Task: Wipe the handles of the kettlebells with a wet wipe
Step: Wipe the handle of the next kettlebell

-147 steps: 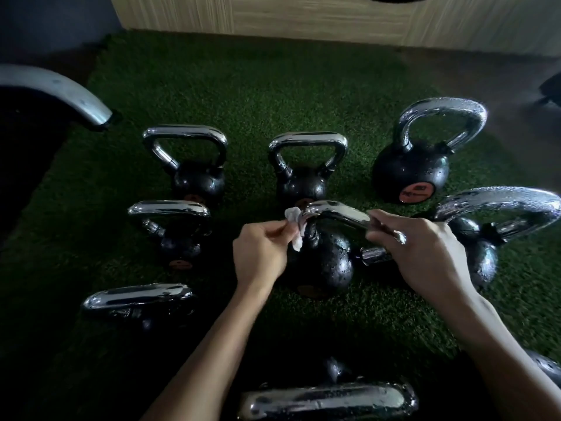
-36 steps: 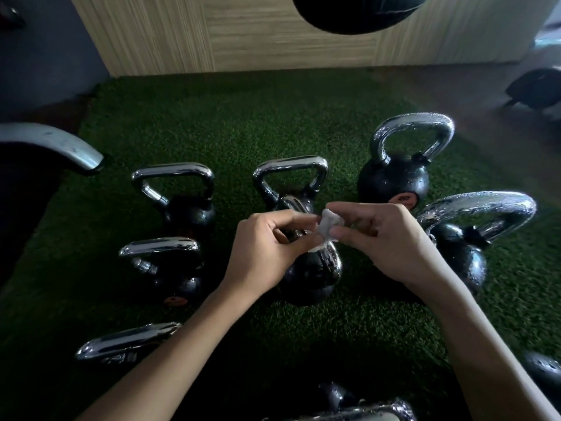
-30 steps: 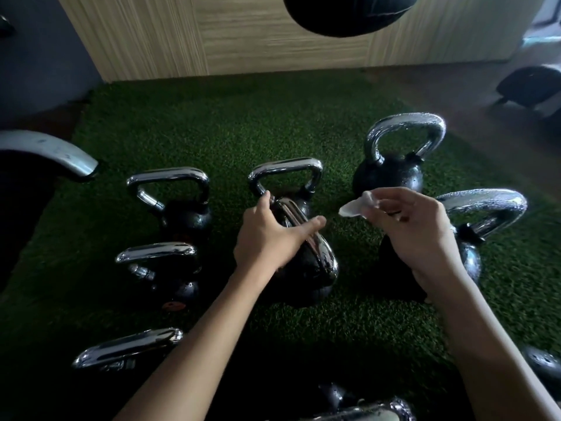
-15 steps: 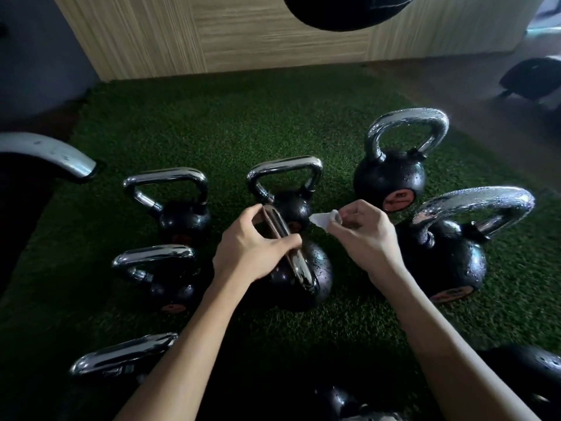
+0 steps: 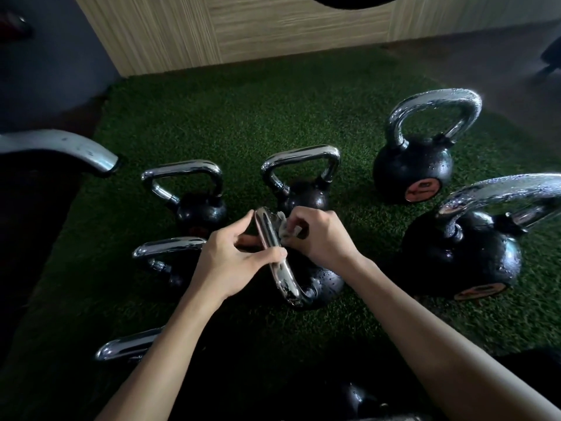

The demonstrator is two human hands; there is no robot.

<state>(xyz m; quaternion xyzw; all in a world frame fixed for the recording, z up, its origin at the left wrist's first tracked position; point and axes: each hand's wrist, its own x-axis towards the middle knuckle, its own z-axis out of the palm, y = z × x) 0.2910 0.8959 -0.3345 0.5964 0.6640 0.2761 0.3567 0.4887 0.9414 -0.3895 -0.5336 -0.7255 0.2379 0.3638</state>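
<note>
A black kettlebell (image 5: 321,287) with a chrome handle (image 5: 273,253) stands in the middle of the green turf, its handle running end-on towards me. My left hand (image 5: 230,262) grips that handle, thumb over its top. My right hand (image 5: 321,238) pinches a small white wet wipe (image 5: 287,230) and holds it against the handle's far right side. Much of the wipe is hidden by the fingers.
Several other chrome-handled kettlebells stand around: two behind (image 5: 194,189) (image 5: 303,174), two large ones at right (image 5: 425,147) (image 5: 485,238), others at left (image 5: 164,253) (image 5: 127,347). A curved grey bar (image 5: 76,150) juts in from the left. A wooden wall (image 5: 243,28) bounds the turf (image 5: 243,110).
The wipe passed from my left hand to my right. My left hand took the handle, and my right hand brought the wipe down against the handle's far end.
</note>
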